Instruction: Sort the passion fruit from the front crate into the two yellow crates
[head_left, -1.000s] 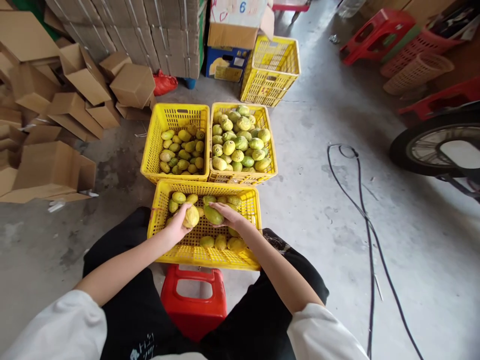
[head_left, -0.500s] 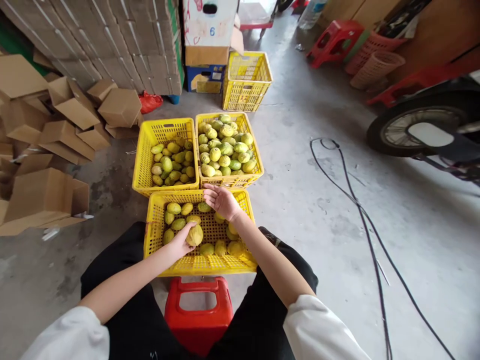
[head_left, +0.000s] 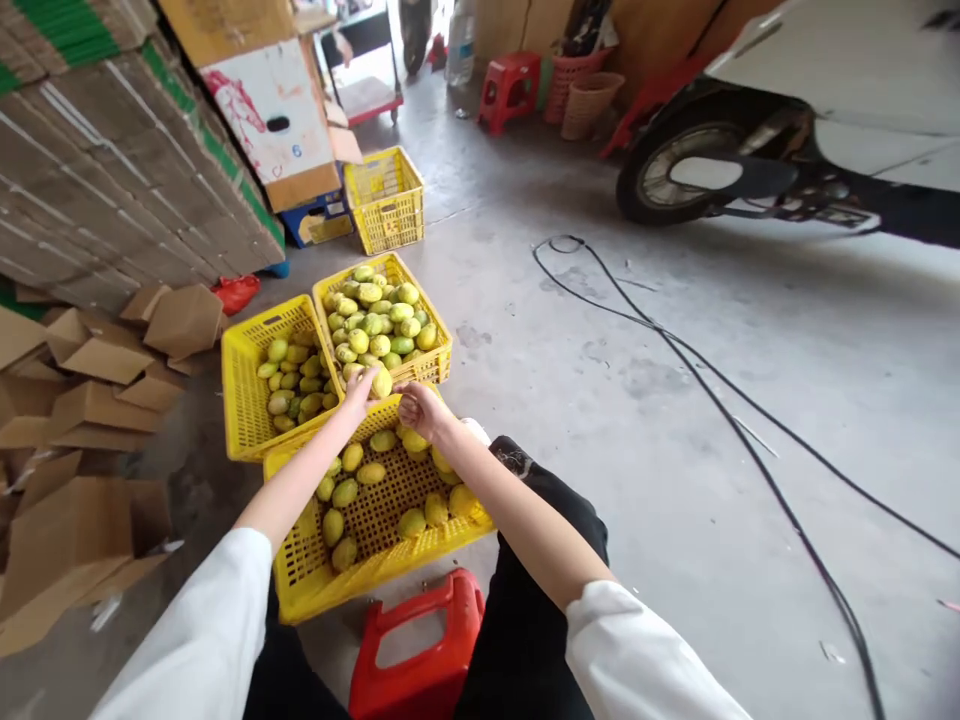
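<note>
My left hand (head_left: 361, 388) is closed around a yellow-green oval fruit (head_left: 382, 383), held over the near rim of the full yellow crate (head_left: 442, 360). Close to its right is my right hand (head_left: 424, 410), fingers loosely curled and apart, with nothing visible in them. Both hands are above the far edge of the low yellow crate (head_left: 375, 580) in front of me, where several similar fruits (head_left: 371, 473) lie spread over the slatted bottom. The full crate is heaped with such fruit (head_left: 371, 322). Left of it, a third yellow crate (head_left: 247, 390) is partly filled.
A red plastic stool (head_left: 427, 640) stands between my legs. Flattened and open cardboard boxes (head_left: 82, 530) lie to the left, below stacked cardboard (head_left: 127, 170). Another yellow crate (head_left: 390, 205) stands farther back. A black cable (head_left: 667, 340) crosses the floor near a motorbike (head_left: 750, 170).
My left hand has carried the fruit up and away from the low crate to the full crate's edge. The fingers of my right hand have curled in. The view has swung right.
</note>
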